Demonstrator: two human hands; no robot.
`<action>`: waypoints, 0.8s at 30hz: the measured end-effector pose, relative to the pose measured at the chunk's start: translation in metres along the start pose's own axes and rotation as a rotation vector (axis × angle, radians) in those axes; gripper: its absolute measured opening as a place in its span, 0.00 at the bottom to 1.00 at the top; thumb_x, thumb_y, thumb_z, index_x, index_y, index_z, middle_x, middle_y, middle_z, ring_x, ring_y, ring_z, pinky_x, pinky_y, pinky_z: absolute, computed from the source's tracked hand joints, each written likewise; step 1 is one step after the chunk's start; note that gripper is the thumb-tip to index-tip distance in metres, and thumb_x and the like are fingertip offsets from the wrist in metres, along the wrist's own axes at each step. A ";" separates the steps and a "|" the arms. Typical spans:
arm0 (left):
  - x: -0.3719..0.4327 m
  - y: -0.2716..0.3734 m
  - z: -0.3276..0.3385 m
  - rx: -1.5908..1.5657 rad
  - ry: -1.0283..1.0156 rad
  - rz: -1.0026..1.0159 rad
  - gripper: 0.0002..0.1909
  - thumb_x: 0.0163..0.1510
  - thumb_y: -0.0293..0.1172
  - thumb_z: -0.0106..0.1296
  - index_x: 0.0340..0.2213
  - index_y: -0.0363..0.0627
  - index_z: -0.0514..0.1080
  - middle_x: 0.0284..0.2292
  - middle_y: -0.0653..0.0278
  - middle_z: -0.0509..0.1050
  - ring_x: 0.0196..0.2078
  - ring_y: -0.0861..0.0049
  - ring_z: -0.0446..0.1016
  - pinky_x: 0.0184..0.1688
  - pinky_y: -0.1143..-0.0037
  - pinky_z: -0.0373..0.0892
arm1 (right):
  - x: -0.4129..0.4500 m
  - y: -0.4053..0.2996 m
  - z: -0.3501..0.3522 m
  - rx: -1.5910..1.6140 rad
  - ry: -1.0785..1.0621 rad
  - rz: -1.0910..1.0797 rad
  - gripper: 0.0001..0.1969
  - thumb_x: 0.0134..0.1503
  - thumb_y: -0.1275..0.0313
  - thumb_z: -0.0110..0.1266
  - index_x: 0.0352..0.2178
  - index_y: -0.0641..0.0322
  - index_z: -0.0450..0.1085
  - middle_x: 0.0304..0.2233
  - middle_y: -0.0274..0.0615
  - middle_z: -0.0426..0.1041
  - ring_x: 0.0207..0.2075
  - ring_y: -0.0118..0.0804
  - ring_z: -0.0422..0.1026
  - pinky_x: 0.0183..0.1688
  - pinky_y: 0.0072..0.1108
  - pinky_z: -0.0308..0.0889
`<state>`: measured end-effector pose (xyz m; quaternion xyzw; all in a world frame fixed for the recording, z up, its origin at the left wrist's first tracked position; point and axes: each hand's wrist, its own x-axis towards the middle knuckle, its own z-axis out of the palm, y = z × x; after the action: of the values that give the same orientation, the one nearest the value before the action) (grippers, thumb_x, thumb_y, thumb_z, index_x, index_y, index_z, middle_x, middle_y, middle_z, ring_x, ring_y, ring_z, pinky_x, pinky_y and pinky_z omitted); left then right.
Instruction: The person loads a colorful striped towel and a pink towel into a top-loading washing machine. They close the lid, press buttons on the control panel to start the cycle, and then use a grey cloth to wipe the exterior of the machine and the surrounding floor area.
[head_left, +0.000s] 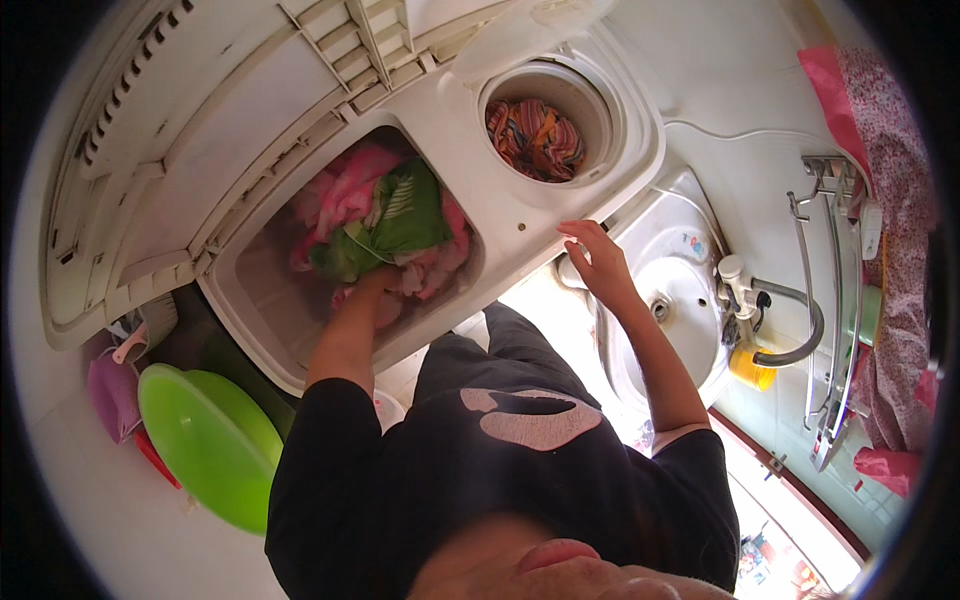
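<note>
My left hand (385, 279) reaches into the wash tub (262, 289) of a white twin-tub washing machine. Its fingers are hidden at a green garment (411, 206) with a white leaf print, so its grip cannot be made out. Around the garment lies a heap of pink laundry (349, 199). My right hand (598, 259) hovers at or touches the machine's front edge, fingers apart, with nothing in it. In the round spin tub (600, 142) sits a bundle of striped, multicoloured cloth (536, 139).
The machine's raised lid (247, 97) stands behind the wash tub, and a translucent spin lid (525, 34) is up. A white washbasin (679, 322) with a faucet (735, 277) is at right, below a metal towel rack (829, 300). A green plastic basin (202, 442) leans at left.
</note>
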<state>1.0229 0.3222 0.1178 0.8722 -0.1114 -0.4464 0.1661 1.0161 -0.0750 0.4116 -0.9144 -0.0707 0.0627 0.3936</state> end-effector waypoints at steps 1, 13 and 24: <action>-0.007 0.014 -0.007 -0.005 -0.014 0.066 0.23 0.48 0.41 0.49 0.45 0.45 0.66 0.40 0.50 0.71 0.40 0.59 0.72 0.42 0.66 0.67 | -0.005 0.000 -0.004 -0.004 -0.004 0.015 0.12 0.52 0.77 0.48 0.40 0.60 0.68 0.41 0.42 0.68 0.42 0.40 0.69 0.43 0.25 0.65; -0.180 0.062 -0.093 -0.202 0.476 0.007 0.26 0.48 0.43 0.51 0.48 0.48 0.63 0.40 0.52 0.71 0.40 0.57 0.71 0.40 0.66 0.67 | 0.034 -0.091 0.052 0.010 -0.254 -0.366 0.15 0.51 0.74 0.49 0.42 0.57 0.65 0.40 0.43 0.68 0.41 0.46 0.68 0.42 0.29 0.65; -0.296 0.070 0.014 -0.010 1.040 -0.294 0.08 0.52 0.34 0.47 0.29 0.44 0.70 0.28 0.58 0.72 0.35 0.64 0.70 0.47 0.65 0.61 | 0.038 -0.098 0.158 -0.619 -0.900 -0.084 0.12 0.52 0.67 0.48 0.38 0.57 0.69 0.45 0.43 0.67 0.44 0.44 0.66 0.46 0.32 0.62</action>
<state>0.8372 0.3568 0.3566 0.9837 0.1109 0.0251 0.1393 1.0188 0.1113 0.3728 -0.8669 -0.2837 0.4080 0.0391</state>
